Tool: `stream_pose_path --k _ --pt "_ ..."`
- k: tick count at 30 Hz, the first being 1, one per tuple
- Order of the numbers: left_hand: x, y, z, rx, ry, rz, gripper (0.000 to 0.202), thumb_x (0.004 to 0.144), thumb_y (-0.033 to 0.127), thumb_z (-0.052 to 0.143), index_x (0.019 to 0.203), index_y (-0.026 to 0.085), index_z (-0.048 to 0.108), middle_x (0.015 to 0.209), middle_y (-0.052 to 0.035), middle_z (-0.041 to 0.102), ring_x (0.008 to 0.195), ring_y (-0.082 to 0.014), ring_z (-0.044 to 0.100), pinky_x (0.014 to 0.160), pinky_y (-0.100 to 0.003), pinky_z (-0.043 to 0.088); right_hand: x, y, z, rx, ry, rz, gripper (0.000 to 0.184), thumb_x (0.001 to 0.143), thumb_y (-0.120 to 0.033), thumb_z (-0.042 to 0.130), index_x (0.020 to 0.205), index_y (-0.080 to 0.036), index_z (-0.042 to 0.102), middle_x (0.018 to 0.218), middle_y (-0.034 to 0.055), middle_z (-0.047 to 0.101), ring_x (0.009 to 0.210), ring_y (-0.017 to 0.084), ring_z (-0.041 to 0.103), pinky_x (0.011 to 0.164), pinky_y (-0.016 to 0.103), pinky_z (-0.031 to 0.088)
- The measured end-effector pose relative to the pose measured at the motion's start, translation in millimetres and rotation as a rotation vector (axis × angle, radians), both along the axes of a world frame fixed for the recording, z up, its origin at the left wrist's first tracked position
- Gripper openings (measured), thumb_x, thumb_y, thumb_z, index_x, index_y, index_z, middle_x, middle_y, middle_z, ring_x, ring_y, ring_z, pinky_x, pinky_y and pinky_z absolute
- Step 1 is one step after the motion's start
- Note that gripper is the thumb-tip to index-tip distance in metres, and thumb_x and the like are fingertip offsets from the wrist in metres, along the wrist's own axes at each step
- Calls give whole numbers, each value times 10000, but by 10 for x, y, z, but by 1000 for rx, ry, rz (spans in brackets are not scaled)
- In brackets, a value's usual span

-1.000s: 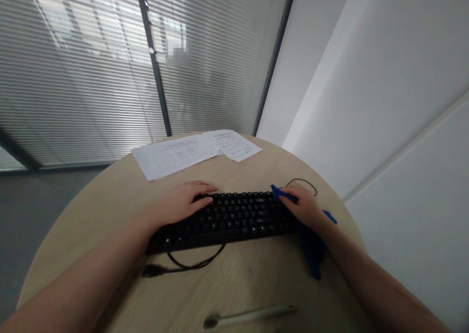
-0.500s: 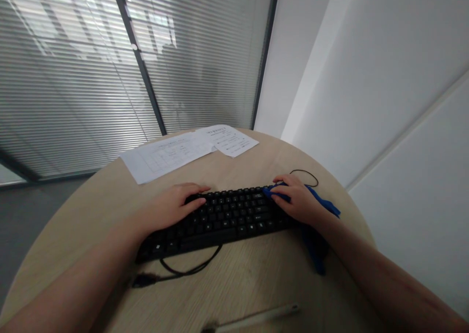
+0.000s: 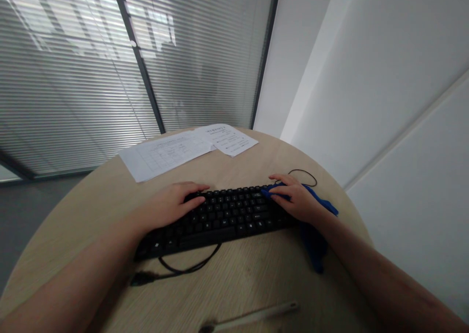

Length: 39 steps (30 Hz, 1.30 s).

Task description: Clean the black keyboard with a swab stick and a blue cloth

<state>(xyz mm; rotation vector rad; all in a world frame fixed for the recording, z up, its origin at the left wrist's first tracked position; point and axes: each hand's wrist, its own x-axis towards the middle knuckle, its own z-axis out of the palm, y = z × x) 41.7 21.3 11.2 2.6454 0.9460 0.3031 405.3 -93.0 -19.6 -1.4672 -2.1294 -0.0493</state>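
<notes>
A black keyboard (image 3: 223, 216) lies across a round wooden table (image 3: 249, 279). My left hand (image 3: 166, 206) rests flat on the keyboard's left end, fingers stretched out over the top row. My right hand (image 3: 296, 198) presses a blue cloth (image 3: 315, 242) onto the keyboard's right end, fingers closed over it. The rest of the cloth hangs down past my wrist onto the table.
Two printed paper sheets (image 3: 172, 152) lie at the table's far edge. The keyboard's black cable (image 3: 183, 269) loops in front, and another loop shows behind my right hand. A long pale brush-like tool (image 3: 252, 316) lies near me. Glass with blinds stands behind, a white wall to the right.
My right hand with the cloth has slid a little leftward along the keyboard's top right. My head has turned slightly, shifting the view. The left hand stays put.
</notes>
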Motion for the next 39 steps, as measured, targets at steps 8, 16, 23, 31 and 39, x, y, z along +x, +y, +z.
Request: stream_pose_path --k 8,16,23,31,39 --pt "19 -22 30 -16 -12 9 497 960 524 446 1340 268 639 1343 -46 675 1216 -260 625 1082 -435 447 -21 3 -10 -21 12 -41 230 923 -240 580 1036 -233 781 1377 132 619 1267 304 570 1083 556 431" --pt "16 -16 16 -13 -8 22 507 960 527 442 1335 252 644 1339 -53 677 1222 -264 620 1087 -429 442 -18 3 0 -44 56 -63 233 924 -234 563 987 -195 783 1389 164 599 1280 309 571 1088 534 445" --pt "19 -5 14 -13 -10 6 484 959 506 456 1341 273 639 1343 -42 675 1226 -260 618 1084 -428 440 20 12 18 -82 37 -2 227 923 -262 581 1030 -226 777 1412 131 596 1292 294 566 1099 530 435" --pt "19 3 0 -21 -6 21 504 958 528 454 1345 263 638 1350 -50 670 1235 -261 613 1092 -429 435 8 17 -11 -73 49 -77 239 932 -271 568 1027 -207 777 1393 146 602 1279 298 577 1101 511 444" --pt "13 0 11 -21 -8 19 504 956 543 447 1340 279 639 1341 -38 676 1214 -262 625 1080 -431 444 10 16 21 -94 74 -51 230 924 -233 561 1000 -210 776 1383 149 610 1284 299 576 1092 527 447"
